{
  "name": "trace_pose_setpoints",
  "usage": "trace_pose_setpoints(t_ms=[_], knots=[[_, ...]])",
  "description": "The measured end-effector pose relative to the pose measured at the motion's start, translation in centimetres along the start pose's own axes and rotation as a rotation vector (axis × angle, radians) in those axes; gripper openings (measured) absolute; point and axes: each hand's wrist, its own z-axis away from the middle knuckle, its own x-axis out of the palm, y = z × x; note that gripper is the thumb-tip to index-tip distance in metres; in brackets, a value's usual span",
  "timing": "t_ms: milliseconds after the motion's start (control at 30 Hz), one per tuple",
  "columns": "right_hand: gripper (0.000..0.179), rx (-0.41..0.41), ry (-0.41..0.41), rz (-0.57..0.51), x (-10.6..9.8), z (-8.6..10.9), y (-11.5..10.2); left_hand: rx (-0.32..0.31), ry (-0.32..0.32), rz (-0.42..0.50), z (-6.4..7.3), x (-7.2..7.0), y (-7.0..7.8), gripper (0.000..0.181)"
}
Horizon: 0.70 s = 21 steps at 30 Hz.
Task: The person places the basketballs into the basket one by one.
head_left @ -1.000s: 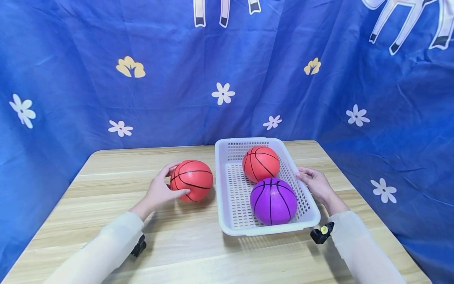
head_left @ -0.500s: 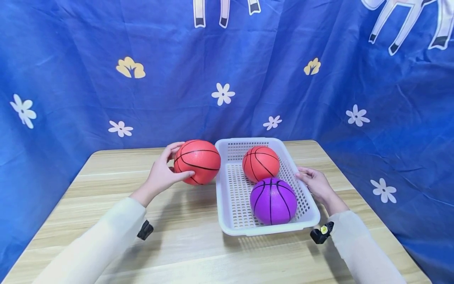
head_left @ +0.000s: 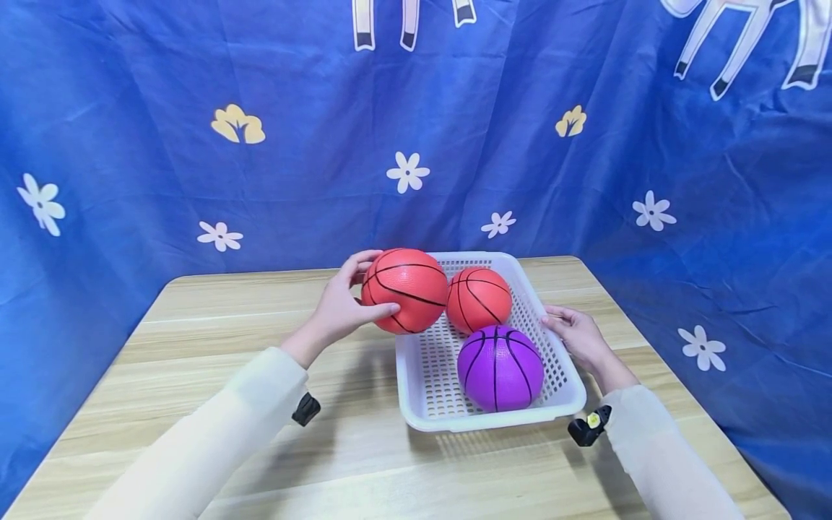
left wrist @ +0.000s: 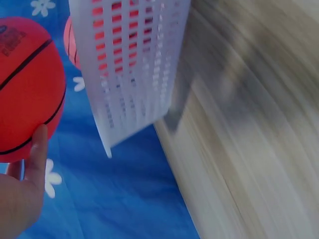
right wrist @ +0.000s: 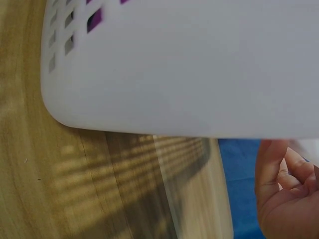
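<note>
My left hand (head_left: 339, 307) holds a red basketball (head_left: 404, 290) with black lines, thumb on the near side and fingers behind. The ball hangs over the left rim of a white perforated plastic basket (head_left: 406, 393). Inside that basket sit a second red basketball (head_left: 479, 300) and, nearer me, a purple basketball (head_left: 500, 368). My right hand (head_left: 581, 339) grips the basket's right rim. In the left wrist view, my thumb presses the held ball (left wrist: 30, 94) beside the basket wall (left wrist: 134, 84). The right wrist view has curled fingers (right wrist: 271, 162) at the basket's edge.
The basket stands on a light wood-grain table (head_left: 364, 448), toward its right side. A blue curtain (head_left: 312, 195) printed with flowers and animal legs hangs behind and at both sides. A small black device (head_left: 590, 426) sits at the right wrist.
My left hand has lifted the red basketball off the table and carried it right, from beside the basket to over its left rim. The right hand and the basket have stayed put.
</note>
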Motion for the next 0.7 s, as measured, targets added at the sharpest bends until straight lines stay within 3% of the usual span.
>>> trace_pose_setpoints(t_ms=[200, 700], knots=[[0.047, -0.007, 0.006, 0.008, 0.0, 0.0, 0.0, -0.009, -0.018, -0.059, -0.6, 2.0, -2.1, 0.075], [0.044, 0.010, 0.015, 0.001, 0.0, 0.0, 0.0, -0.037, -0.080, -0.100, -1.2, 5.1, -3.1, 0.078]])
